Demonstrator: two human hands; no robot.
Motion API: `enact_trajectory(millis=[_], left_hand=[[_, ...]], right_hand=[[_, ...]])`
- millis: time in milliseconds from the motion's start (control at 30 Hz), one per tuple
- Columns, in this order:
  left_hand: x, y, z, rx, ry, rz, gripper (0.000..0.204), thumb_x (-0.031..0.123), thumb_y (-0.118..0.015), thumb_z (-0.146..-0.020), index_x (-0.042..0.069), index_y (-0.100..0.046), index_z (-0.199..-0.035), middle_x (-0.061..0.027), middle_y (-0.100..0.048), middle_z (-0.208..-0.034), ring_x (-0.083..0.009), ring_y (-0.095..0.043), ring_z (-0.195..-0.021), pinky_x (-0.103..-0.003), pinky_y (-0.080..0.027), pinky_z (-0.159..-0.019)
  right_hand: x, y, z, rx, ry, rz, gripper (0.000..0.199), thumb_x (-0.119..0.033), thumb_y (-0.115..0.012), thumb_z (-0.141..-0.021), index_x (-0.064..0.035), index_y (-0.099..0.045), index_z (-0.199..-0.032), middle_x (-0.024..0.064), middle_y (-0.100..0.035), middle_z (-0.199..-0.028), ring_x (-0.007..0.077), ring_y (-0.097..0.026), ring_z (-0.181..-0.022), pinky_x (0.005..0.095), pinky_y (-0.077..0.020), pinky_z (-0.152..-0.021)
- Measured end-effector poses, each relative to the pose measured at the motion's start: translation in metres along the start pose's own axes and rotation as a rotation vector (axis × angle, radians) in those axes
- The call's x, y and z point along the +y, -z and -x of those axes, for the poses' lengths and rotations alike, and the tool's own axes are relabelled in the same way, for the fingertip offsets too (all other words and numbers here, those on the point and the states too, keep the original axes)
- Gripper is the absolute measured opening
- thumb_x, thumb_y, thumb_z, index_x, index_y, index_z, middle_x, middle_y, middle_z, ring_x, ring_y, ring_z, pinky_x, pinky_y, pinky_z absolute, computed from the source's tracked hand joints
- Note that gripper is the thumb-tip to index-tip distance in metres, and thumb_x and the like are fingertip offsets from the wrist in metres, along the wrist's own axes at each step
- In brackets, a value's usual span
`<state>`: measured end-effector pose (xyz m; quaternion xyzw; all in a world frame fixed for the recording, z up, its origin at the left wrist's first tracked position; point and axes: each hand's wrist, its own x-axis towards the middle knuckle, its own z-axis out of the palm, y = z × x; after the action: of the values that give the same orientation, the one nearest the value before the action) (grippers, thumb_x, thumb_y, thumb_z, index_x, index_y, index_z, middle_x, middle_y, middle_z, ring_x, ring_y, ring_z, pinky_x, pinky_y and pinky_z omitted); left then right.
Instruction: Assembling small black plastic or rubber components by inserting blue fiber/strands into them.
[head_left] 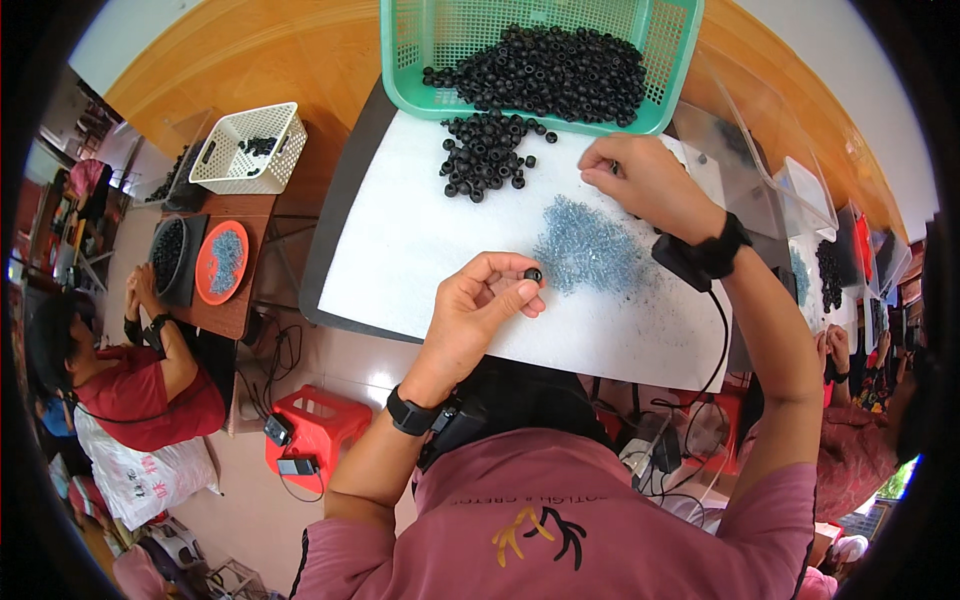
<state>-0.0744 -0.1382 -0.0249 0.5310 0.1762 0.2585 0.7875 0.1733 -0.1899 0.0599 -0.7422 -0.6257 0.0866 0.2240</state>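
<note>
Between the thumb and fingers of my left hand (485,295) is a small black bead-like piece (533,274) with a hole in its end. My right hand (645,185) is held over the right side of the white sheet (400,230), its fingers curled in. A dark spot shows at its fingertips, too small to name. Below that hand, a heap of tiny clear-bluish pieces (590,245) is spread on the sheet. Farther off lies a pile of loose black pieces (485,160), against a green mesh basket (408,60) holding many more of them.
A clear plastic box (790,170) stands at the right. Leftward are a cream basket (240,180), an orange plate (210,282) with bluish pieces, and a seated person (140,390). A red stool (325,425) carries cables. Another person's hands (835,345) show at far right.
</note>
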Motion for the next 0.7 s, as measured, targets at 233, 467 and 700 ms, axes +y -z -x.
enact_trajectory(millis=[233, 467, 700], left_hand=[[-0.002, 0.005, 0.000, -0.044, 0.006, 0.035, 0.020, 0.004, -0.064, -0.092, -0.001, -0.060, -0.111, -0.0123, -0.068, -0.098, -0.0141, -0.065, -0.081, -0.028, -0.053, -0.076], [-0.002, 0.006, 0.000, -0.070, 0.007, 0.069, 0.020, 0.003, -0.063, -0.092, -0.002, -0.060, -0.111, -0.0119, -0.067, -0.099, -0.0147, -0.066, -0.083, -0.028, -0.054, -0.077], [-0.004, 0.007, -0.001, -0.077, -0.016, 0.084, 0.020, 0.004, -0.063, -0.092, -0.002, -0.060, -0.111, -0.0113, -0.067, -0.099, -0.0142, -0.065, -0.083, -0.028, -0.053, -0.077]], right_hand=[[0.012, -0.039, -0.048, -0.013, 0.236, 0.027, 0.019, -0.017, -0.061, -0.086, -0.0014, -0.069, -0.094, 0.0143, -0.066, -0.097, 0.0317, -0.063, -0.091, 0.0417, -0.0494, -0.081], [0.021, -0.057, -0.068, -0.123, 0.144, 0.098, 0.021, -0.020, -0.066, -0.083, -0.0036, -0.070, -0.096, 0.0147, -0.067, -0.097, 0.0314, -0.064, -0.092, 0.0415, -0.0501, -0.080], [0.019, -0.054, -0.063, -0.046, 0.158, 0.098, 0.018, -0.019, -0.068, -0.080, -0.0039, -0.069, -0.089, 0.0135, -0.067, -0.095, 0.0320, -0.063, -0.092, 0.0418, -0.0498, -0.079]])
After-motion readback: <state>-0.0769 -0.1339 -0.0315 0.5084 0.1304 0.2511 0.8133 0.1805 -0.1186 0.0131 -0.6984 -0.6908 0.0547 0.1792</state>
